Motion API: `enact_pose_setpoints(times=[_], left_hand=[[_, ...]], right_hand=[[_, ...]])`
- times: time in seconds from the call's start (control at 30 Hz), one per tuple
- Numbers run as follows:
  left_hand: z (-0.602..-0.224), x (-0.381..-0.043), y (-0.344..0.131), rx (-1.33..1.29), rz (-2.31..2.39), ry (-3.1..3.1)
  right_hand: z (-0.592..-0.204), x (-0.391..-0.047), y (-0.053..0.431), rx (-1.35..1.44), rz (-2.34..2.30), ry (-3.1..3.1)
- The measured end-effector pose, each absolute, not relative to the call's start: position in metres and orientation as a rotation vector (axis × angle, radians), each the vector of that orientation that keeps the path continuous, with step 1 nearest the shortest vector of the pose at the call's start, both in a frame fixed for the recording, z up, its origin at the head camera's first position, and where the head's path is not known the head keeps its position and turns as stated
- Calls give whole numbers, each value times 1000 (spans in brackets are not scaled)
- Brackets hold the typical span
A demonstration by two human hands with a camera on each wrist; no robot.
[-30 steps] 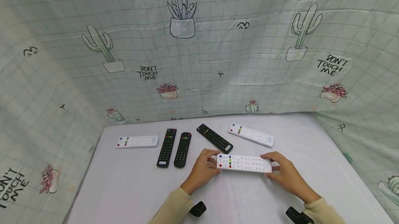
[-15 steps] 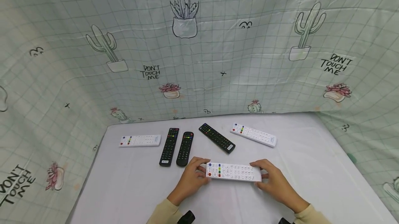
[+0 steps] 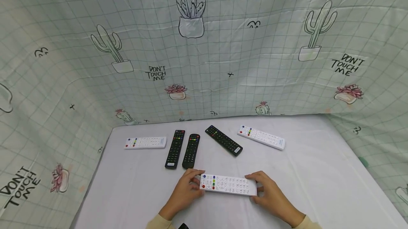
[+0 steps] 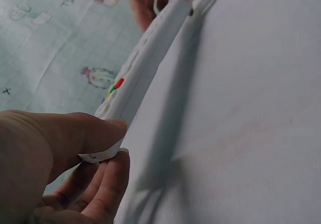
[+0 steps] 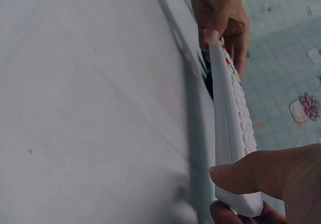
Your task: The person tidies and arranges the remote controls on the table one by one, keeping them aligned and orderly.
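White remote (image 3: 227, 184) between left grip (image 3: 184, 192) and right grip (image 3: 271, 195)

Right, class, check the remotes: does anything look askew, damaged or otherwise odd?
Nothing looks damaged. The slanted black remote and back-right white remote lie askew, while the left white remote lies nearly straight across the table. The held white remote, between left hand and right hand, looks intact.

A makeshift booth is formed by cactus-printed cloth (image 3: 223, 52) hung around a white table (image 3: 127, 186). The wider room is hidden.
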State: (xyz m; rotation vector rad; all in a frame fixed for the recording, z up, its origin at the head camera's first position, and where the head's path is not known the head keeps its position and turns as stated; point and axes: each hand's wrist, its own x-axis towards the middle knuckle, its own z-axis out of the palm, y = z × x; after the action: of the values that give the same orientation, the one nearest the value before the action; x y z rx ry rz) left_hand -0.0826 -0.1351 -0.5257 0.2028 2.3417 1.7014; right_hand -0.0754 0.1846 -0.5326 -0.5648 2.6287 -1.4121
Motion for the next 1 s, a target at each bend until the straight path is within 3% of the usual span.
enact_pose_setpoints(times=[0.37,1.0], left_hand=[[-530,-78,-156,277,1568,2439],[-525,-85,-167,419,1194,2679]], right_hand=[[-542,-59,165,-677,-1408,2584],[-539,-32,119,-594,-1428,2158]])
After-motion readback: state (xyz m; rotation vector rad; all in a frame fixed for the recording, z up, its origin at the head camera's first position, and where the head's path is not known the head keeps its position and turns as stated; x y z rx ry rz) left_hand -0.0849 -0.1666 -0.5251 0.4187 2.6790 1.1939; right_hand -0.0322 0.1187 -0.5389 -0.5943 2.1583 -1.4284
